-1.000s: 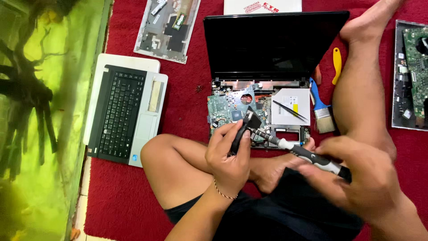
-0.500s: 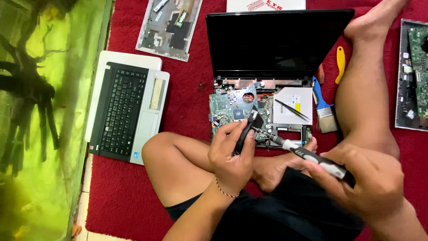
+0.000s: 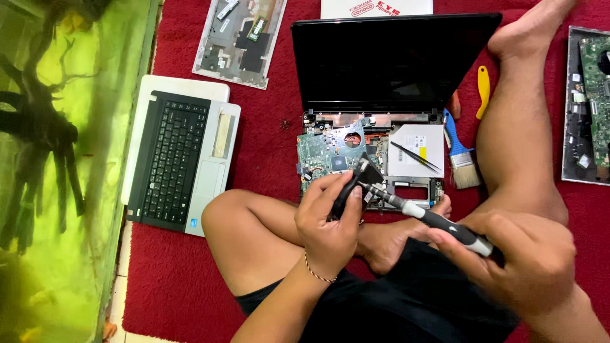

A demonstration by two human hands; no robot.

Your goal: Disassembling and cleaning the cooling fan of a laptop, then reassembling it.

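1. Head view: left hand [image 3: 330, 225] grips a small black part [image 3: 351, 184], perhaps a laptop fan, above the opened laptop [image 3: 372, 159].
2. Right hand [image 3: 518, 263] is clenched round a screwdriver [image 3: 422, 216], tip touching that part.
3. Brush [image 3: 460, 155] lies beside the laptop.

- The left hand [image 3: 330, 222] wraps a small black part [image 3: 353, 184]; its lower end is hidden in the fist, so its kind cannot be told.
- The screwdriver [image 3: 438, 222] has its rear grip buried under the right hand [image 3: 518, 260], and its tip is too fine to make out against the part.
- The open laptop [image 3: 381, 89] has its lower base hidden behind the hands.
- The circuit board [image 3: 594, 101] at the right is cut off by the picture's edge.
- The white box [image 3: 375, 7] at the top is cropped.
- The fish tank [image 3: 57, 165] runs past the left edge, its contents murky.
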